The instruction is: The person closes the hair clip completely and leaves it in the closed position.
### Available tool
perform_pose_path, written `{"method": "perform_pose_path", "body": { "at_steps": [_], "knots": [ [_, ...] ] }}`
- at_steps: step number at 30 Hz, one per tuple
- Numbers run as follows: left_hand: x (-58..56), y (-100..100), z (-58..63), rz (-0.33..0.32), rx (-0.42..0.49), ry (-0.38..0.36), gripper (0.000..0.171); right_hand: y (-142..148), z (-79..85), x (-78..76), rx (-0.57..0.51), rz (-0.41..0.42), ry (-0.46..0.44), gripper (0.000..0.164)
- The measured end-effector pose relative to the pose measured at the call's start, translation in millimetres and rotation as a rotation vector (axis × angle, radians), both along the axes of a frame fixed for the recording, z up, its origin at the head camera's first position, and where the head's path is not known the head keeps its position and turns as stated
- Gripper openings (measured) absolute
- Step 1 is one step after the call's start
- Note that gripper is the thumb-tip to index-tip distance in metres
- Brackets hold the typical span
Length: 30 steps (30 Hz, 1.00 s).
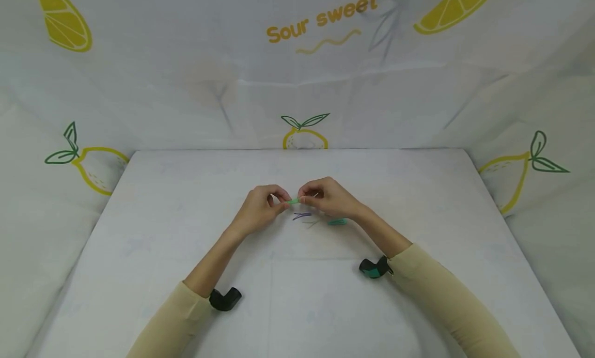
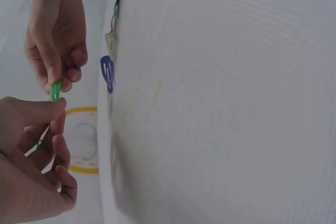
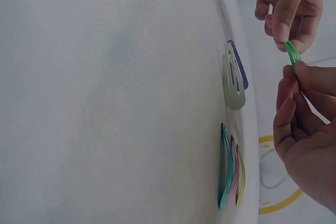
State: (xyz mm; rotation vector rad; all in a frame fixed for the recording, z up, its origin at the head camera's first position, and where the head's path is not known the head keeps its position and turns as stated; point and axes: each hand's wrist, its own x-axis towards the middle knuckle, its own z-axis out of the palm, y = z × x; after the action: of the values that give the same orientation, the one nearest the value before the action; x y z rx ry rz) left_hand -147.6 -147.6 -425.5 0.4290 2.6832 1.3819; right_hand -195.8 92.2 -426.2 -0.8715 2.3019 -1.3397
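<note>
A light green snap hair clip (image 1: pixel 293 201) is held between the two hands above the table. My left hand (image 1: pixel 257 208) pinches one end of it between thumb and fingertips, while my right hand (image 1: pixel 331 199) pinches the other end. Only the clip's middle shows well, since fingertips cover both ends. Just below the hands lie a purple snap clip (image 1: pixel 302 215) and a pale grey one (image 1: pixel 311 223). A teal clip (image 1: pixel 337 221) rests near my right wrist. Beside it, the right wrist view shows a pink clip (image 3: pixel 234 174) and a yellow clip (image 3: pixel 241 177).
A white cloth covers the table (image 1: pixel 297 306). Behind it rises a white backdrop (image 1: pixel 186 110) printed with lemons and lettering. A black wrist camera (image 1: pixel 225 299) sits by the left cuff, and another black wrist camera (image 1: pixel 374 268) by the right cuff.
</note>
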Motion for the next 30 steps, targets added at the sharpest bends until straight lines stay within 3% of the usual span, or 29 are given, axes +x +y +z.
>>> {"method": "perform_pose_path", "body": {
  "at_steps": [14, 30],
  "knots": [
    [0.5, 5.1, 0.5, 0.035, -0.001, 0.118, 0.012, 1.3, 1.7, 0.4, -0.076, -0.068, -0.061, 0.008],
    [-0.9, 7.5, -0.1, 0.067, 0.010, 0.134, 0.011, 9.3, 3.3, -0.4, -0.099, -0.094, -0.082, 0.012]
  ]
}}
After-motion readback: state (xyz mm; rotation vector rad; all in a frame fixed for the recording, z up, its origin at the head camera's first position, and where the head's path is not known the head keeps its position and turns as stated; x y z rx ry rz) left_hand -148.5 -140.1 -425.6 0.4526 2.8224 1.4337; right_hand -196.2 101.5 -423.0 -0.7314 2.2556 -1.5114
